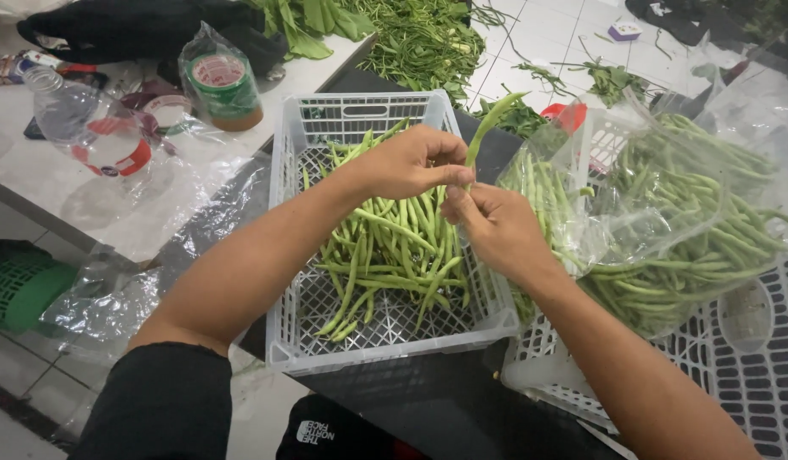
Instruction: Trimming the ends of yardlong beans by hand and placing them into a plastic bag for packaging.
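Both hands meet over a white plastic crate (283,255), and each grip is closed on the same green bean (489,128); the left hand (406,162) pinches its lower end between thumb and fingertips, while the right hand (496,226) sits just below, fingers curled around the base of the pod; the bean rises tilted up and to the right above both hands. Inside the crate lies a loose pile of green beans (394,255); just right of it, a clear plastic bag of beans (666,230) sprawls open across a second white crate (751,383). On the white surface (36,179) to the left stand a clear plastic bottle (87,128) and a bagged roll of tape (223,85); leafy greens (419,38) are heaped further back.
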